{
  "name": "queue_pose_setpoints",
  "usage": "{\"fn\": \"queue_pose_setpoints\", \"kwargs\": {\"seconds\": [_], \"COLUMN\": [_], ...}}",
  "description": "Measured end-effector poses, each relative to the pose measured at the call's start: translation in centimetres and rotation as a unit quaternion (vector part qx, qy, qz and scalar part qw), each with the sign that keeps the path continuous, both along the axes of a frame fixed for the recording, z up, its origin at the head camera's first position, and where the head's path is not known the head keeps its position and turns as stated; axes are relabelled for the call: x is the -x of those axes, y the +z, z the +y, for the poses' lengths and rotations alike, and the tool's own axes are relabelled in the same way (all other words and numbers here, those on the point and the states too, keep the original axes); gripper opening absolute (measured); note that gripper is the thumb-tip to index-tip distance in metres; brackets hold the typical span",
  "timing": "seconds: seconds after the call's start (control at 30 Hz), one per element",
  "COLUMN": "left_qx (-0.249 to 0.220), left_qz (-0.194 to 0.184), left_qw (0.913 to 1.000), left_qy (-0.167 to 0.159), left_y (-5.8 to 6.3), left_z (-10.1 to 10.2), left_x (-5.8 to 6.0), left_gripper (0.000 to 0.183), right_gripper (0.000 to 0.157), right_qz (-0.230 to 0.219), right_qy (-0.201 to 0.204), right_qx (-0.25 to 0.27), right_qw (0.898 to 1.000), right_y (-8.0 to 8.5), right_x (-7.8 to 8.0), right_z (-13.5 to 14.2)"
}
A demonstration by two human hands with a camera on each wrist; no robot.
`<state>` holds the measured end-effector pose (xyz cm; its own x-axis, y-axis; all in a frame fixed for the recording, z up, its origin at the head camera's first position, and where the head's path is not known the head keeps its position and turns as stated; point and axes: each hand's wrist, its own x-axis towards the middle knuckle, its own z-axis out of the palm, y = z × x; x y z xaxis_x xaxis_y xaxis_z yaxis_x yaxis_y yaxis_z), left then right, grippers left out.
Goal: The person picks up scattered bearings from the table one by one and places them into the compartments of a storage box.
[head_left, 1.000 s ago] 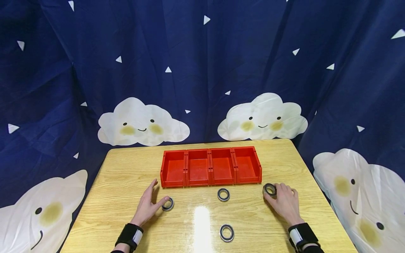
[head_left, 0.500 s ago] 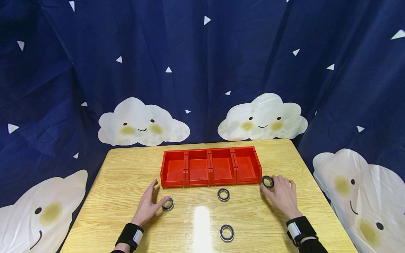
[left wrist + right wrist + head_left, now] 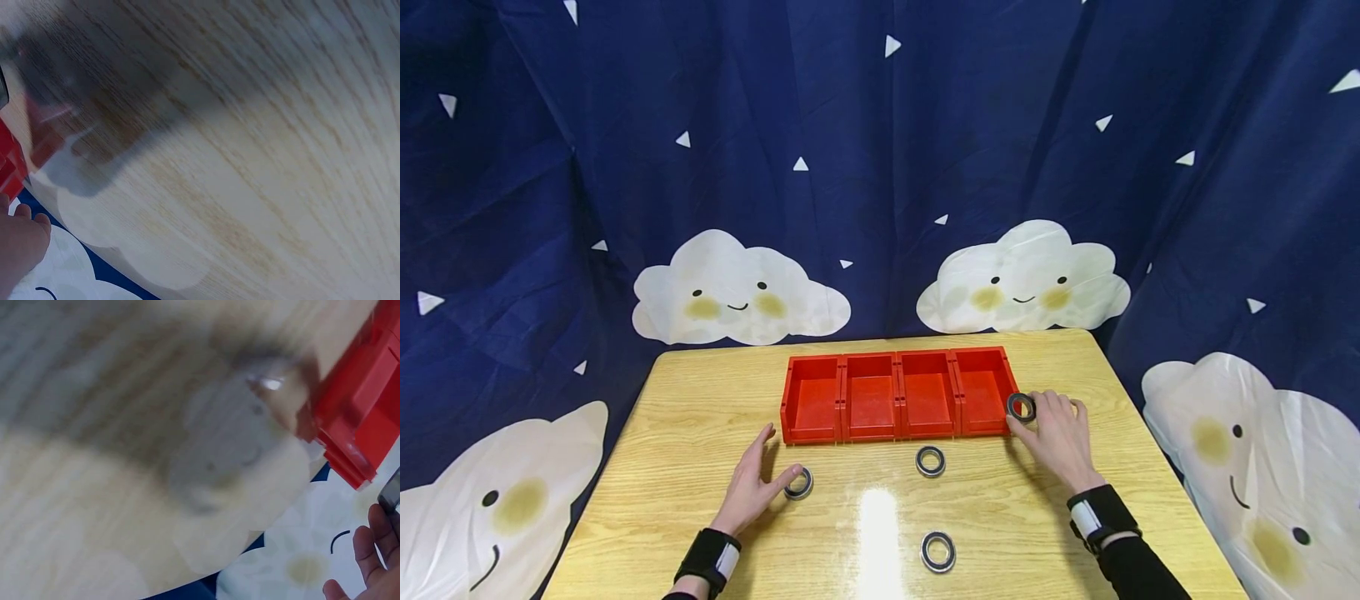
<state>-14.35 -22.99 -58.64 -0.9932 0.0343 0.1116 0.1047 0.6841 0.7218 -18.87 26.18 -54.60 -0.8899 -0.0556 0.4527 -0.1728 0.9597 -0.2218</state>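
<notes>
My right hand (image 3: 1060, 435) pinches a ball bearing (image 3: 1011, 408), a dark ring with a metal rim, between thumb and fingers. It holds the bearing over the front right corner of the rightmost red bin (image 3: 983, 385). In the right wrist view, only the edge of that bearing (image 3: 390, 492) shows beside the fingertips. My left hand (image 3: 751, 492) lies low over the table at left, fingers extended. Its thumb overlaps a second bearing (image 3: 808, 483), partly hiding it. Two more bearings lie flat: one in front of the bins (image 3: 930, 473), another nearer me (image 3: 937, 568).
Several red bins (image 3: 870, 396) stand joined in a row toward the back of the wooden table (image 3: 715, 392). Behind the table hangs a dark blue curtain (image 3: 850, 125) with clouds and triangles. A bright reflection lies on the tabletop near the middle.
My right hand has carried its bearing away from me and slightly left, from beside the bins to over the corner of the rightmost bin. The left hand has stayed still.
</notes>
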Motion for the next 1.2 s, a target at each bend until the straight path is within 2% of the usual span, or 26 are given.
{"fn": "queue_pose_setpoints", "kwargs": {"seconds": [0.53,0.83,1.2], "left_qx": [-0.01,-0.009,-0.014], "left_qz": [-0.006,-0.005,-0.012], "left_qw": [0.9999,0.9999,0.9998], "left_qy": [0.002,0.003,0.007], "left_y": [0.1,0.1,-0.1], "left_z": [0.0,0.1,0.0], "left_x": [-0.1,-0.1,-0.2], "left_gripper": [0.09,0.09,0.09], "right_gripper": [0.053,0.058,0.056], "right_qz": [-0.055,-0.1,-0.115], "right_qy": [0.008,0.013,0.024], "right_qx": [-0.041,-0.094,-0.153], "right_qw": [0.998,0.99,0.981], "right_y": [1.6,1.0,0.5], "right_x": [3.5,5.6,7.1], "right_z": [-2.0,-2.8,-3.6]}}
